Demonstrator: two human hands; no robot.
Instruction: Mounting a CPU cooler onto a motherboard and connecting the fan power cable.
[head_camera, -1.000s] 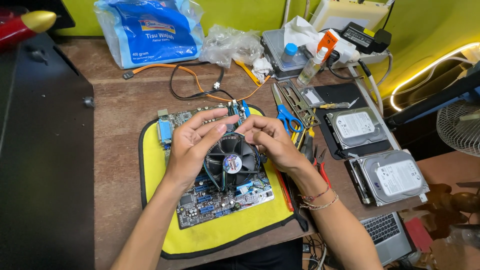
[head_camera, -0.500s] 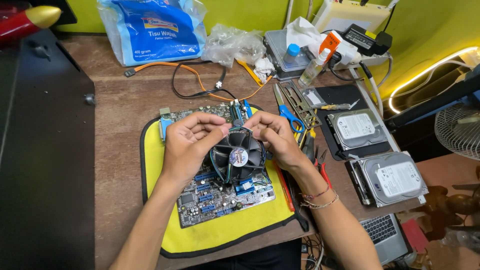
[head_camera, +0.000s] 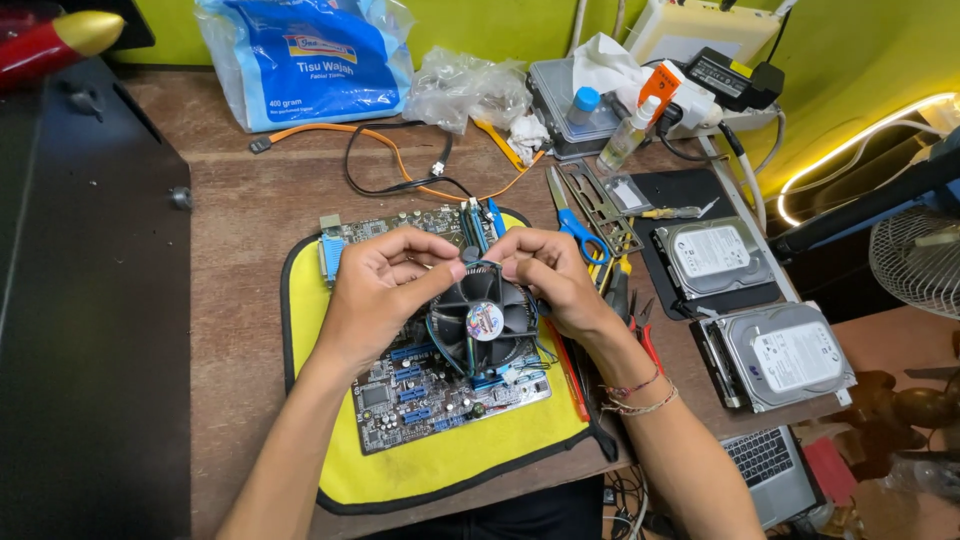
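Bare forearms, no sleeves, thin beaded bracelets (head_camera: 638, 394) on right wrist

Bright, even light, sharp focus; a glowing light strip (head_camera: 860, 140) at right; wide-angle bending at edges

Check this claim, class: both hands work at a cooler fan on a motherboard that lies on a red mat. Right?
Not quite. The head view shows the mat is yellow, not red. Both hands, left and right, do work at the fan on the motherboard.
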